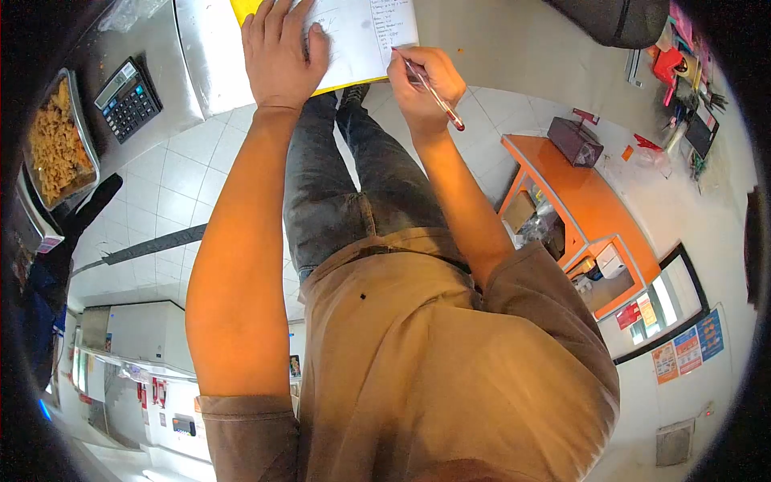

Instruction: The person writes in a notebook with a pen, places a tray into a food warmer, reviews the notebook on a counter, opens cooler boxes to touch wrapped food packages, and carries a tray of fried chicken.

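Our left hand point(281, 64) lies flat on the open notebook point(361, 40), fingers extended. Our right hand point(427, 87) grips a pen point(436, 99), fingers closed round it, tip at the page's handwriting, right side. Left on the counter point(165, 48): calculator point(127, 100), beside a food tray point(90, 140).

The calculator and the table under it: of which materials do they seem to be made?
Calculator: probably hard black plastic, going by its moulded-looking case and small separate keys.
Table: grey, smooth, with soft blurred reflections; likely satin metal, though laminate is possible.
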A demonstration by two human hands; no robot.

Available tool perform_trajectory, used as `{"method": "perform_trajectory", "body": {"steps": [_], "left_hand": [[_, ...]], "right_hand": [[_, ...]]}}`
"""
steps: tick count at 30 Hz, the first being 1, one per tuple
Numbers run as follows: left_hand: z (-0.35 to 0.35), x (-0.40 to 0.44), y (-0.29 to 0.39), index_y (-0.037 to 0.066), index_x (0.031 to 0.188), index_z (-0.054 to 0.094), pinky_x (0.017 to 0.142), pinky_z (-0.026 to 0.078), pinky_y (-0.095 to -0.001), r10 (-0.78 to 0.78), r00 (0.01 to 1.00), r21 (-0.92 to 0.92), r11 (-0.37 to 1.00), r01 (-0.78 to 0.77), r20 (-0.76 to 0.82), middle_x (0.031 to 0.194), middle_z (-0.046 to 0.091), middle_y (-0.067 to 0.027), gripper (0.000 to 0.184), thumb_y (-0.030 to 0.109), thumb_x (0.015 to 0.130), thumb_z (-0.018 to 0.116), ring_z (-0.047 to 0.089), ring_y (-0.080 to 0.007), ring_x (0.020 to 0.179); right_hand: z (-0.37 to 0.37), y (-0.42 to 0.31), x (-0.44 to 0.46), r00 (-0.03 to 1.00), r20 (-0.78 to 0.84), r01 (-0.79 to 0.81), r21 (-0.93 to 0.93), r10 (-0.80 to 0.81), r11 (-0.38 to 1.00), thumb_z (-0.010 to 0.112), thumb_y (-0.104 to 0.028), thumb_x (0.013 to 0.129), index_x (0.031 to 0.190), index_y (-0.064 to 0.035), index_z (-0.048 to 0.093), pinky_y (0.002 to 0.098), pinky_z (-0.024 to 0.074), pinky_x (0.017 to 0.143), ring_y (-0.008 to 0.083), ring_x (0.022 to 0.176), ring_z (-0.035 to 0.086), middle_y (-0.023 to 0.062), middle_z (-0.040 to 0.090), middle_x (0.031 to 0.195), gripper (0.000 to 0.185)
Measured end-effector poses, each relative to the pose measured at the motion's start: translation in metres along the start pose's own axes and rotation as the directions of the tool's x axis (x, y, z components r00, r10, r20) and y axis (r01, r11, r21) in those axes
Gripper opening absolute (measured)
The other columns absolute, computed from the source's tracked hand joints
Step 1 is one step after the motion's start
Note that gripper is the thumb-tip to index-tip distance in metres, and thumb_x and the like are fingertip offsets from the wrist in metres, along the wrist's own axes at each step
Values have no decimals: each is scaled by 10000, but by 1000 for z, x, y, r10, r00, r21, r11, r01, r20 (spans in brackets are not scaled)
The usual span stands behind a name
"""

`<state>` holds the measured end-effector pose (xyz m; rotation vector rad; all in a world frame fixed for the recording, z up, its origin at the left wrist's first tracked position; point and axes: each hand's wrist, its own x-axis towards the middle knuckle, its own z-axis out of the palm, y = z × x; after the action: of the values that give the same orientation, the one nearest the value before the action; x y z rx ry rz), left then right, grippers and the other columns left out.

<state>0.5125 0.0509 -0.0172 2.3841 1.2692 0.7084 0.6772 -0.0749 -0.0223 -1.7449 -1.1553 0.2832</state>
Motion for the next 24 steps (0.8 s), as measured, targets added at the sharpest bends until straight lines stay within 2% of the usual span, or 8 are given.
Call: {"method": "perform_trajectory", "body": {"steps": [24], "left_hand": [[1,0,-1,-3,1248,634,1130,345,-598,11,1000,26,1000,-10,-5,1400,567,-228,409,117,859,612,472,-481,1330]], "right_hand": [[-2,-6,4,1000,-25,0,-10,-1,1000,788,46,750,815,-2,697,303,587,619,223,684,715,131,718,801,122]]}}
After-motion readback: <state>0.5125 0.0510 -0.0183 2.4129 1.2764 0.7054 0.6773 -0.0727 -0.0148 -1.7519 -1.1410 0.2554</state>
